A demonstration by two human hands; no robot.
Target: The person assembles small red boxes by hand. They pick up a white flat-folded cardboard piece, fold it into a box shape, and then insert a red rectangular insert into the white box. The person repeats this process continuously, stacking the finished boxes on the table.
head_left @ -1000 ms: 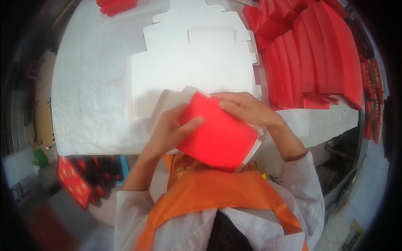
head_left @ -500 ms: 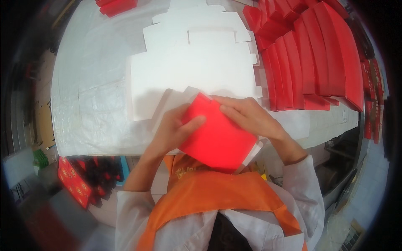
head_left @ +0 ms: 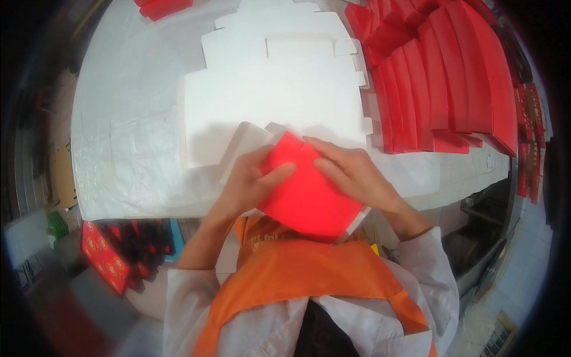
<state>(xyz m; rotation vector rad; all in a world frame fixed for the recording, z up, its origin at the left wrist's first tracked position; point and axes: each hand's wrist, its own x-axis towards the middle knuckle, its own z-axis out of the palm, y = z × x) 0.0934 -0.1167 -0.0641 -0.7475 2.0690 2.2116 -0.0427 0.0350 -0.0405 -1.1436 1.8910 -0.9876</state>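
Observation:
A red cardboard box (head_left: 312, 199), partly folded, is tilted between my two hands at the table's near edge. Pale flaps stick out at its far left side and along its lower right edge. My left hand (head_left: 259, 178) grips the box's left side, thumb lying on the red face and the other fingers hidden behind. Across from it my right hand (head_left: 348, 169) pinches the far right edge, its thumb and forefinger near the upper corner. Just beyond lies a stack of flat white box blanks (head_left: 273, 95) with cut tabs along the edges.
Folded red boxes (head_left: 440, 77) stand packed in rows on the table's right. Another red piece (head_left: 166, 7) sits at the far left. A white plastic sheet (head_left: 128, 137) covers the tabletop. Below the left edge is a red patterned carton (head_left: 104, 256) with dark contents.
Both hands keep their hold on the red box, which has hardly moved. The pale flap at its lower right shows less than before. The view has shifted slightly.

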